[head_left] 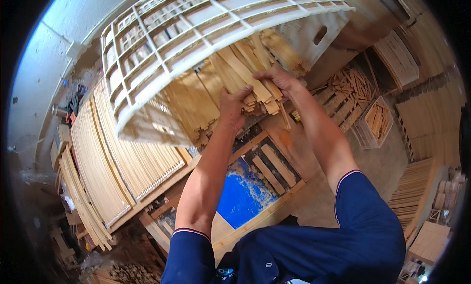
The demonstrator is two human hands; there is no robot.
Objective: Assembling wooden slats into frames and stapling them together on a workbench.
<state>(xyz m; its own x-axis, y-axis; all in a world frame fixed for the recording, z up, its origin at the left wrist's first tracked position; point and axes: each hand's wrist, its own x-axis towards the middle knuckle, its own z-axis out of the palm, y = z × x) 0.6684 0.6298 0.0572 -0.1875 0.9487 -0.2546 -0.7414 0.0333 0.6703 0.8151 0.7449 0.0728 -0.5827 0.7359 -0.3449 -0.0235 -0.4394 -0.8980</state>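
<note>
A white plastic crate [162, 43] with a lattice bottom is tipped on its side above the workbench, its open mouth facing me. Many short pale wooden slats [230, 73] are packed inside it and spill at its lower edge. My left hand [231, 106] presses flat against the slat ends at the crate's mouth. My right hand [280, 80] grips a few slats near the upper right of the pile. Both forearms reach up from the lower edge in dark blue short sleeves.
Long thin wooden strips [117, 156] lie in rows on the bench at the left. A blue sheet [240, 195] sits in a wooden frame [274, 161] below my arms. More crates [375, 122] and stacks of slats [427, 122] stand at the right.
</note>
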